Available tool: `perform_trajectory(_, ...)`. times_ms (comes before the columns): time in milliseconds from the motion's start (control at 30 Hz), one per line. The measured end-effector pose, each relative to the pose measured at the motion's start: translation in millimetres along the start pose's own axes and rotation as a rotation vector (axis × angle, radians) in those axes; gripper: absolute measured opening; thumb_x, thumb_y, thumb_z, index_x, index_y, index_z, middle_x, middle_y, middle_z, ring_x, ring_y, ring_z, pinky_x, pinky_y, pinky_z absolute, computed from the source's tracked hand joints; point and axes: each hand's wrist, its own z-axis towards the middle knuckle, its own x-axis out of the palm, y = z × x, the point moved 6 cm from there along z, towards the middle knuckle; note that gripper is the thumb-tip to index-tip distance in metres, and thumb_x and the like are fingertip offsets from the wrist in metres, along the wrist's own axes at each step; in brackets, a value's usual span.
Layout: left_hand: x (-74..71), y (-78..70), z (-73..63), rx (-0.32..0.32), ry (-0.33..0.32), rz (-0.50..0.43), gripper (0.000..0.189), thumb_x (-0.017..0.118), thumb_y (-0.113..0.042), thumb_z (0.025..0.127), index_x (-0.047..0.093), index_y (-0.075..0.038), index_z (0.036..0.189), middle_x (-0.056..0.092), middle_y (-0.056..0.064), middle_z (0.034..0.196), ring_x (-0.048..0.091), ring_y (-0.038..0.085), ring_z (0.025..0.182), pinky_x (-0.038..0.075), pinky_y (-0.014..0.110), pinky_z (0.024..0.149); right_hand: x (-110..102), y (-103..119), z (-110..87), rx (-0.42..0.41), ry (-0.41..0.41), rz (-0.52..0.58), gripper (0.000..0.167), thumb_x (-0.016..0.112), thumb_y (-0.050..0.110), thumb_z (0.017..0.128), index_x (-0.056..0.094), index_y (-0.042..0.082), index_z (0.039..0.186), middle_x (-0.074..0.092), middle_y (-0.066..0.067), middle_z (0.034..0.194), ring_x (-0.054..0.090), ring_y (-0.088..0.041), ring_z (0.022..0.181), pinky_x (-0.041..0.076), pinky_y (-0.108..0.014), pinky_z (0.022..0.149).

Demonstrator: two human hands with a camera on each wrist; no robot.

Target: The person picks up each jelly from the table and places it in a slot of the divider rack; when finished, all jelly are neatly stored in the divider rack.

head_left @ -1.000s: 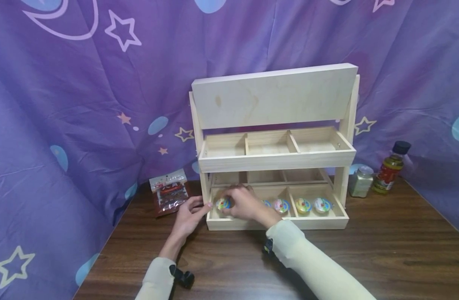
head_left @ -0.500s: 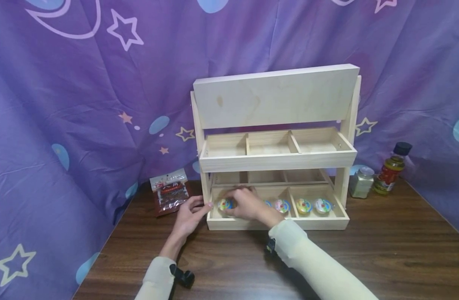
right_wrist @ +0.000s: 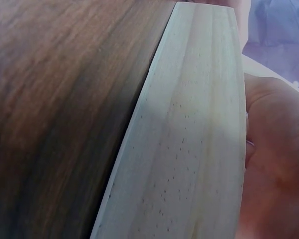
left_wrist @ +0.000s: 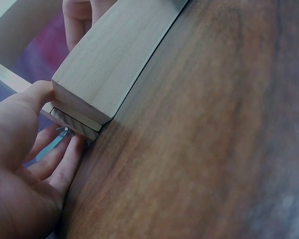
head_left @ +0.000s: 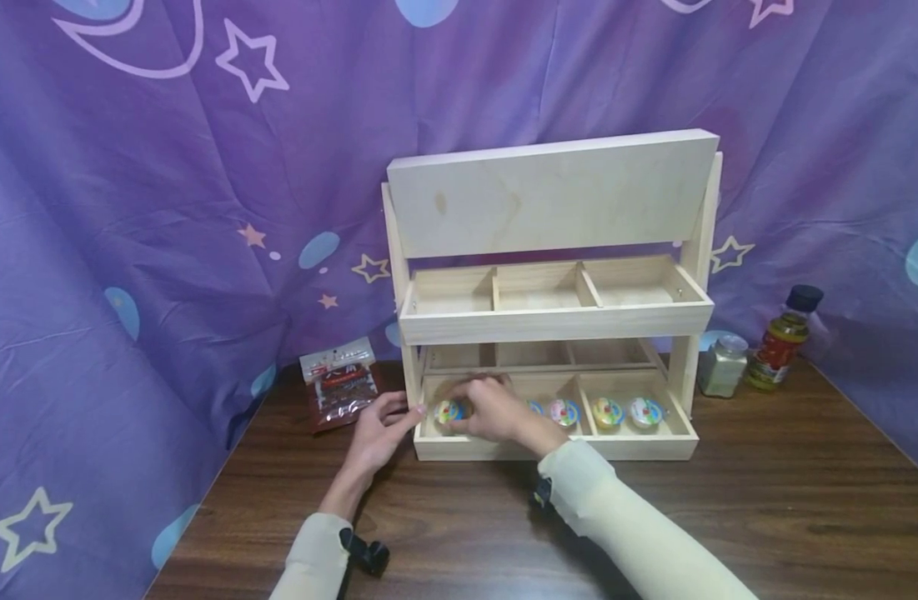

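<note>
A two-tier wooden rack (head_left: 556,450) with divided trays stands on the table. In the head view my right hand (head_left: 492,408) reaches into the lower left compartment, thumb and fingers holding a small jelly cup (head_left: 448,412) with a colourful lid. My left hand (head_left: 379,429) grips the rack's lower left corner. In the left wrist view its thumb lies on the corner and its fingers bend against the side, beside a metal screw (left_wrist: 66,132). The front board (right_wrist: 184,124) hides most of the right hand's fingers in the right wrist view.
More jelly cups sit in the lower middle and right compartments, including a pink one (head_left: 564,412) and a yellow one (head_left: 607,412). A red-brown spice packet (head_left: 342,387) lies left of the rack. A glass jar (head_left: 724,365) and an oil bottle (head_left: 783,342) stand right.
The jelly cup under my right hand has shifted slightly within the left compartment, its lid now a little lower. My left hand keeps its place on the corner.
</note>
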Motion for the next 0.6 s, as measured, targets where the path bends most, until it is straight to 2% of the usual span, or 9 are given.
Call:
perform_trajectory(267,0.0,-0.2,0.4,0.003,0.0,0.0,0.056,0.084,-0.033,0.096,0.066,-0.006,0.141,0.071,0.021,0.141,0.072,0.034,0.124,0.062,0.045,0.104,-1.1,0.9,-0.8,0.003,-0.011,0.006,0.041,0.09,0.038,0.089,0.081,0.019,0.124,0.083,-0.001,0.12,0.074,-0.023,0.103,0.04,-0.07,0.114)
perform_trajectory(600,0.3,-2.7,-1.0,0.004,-0.007,0.007,0.054,0.083,-0.033,0.097,0.066,-0.006,0.141,0.071,0.021,0.139,0.073,0.032,0.121,0.062,0.043,0.102,0.3,-1.6,-0.4,0.027,-0.02,0.002,0.04,0.09,0.039,0.088,0.081,0.019,0.122,0.083,0.0,0.121,0.073,-0.024,0.107,0.042,-0.066,0.113)
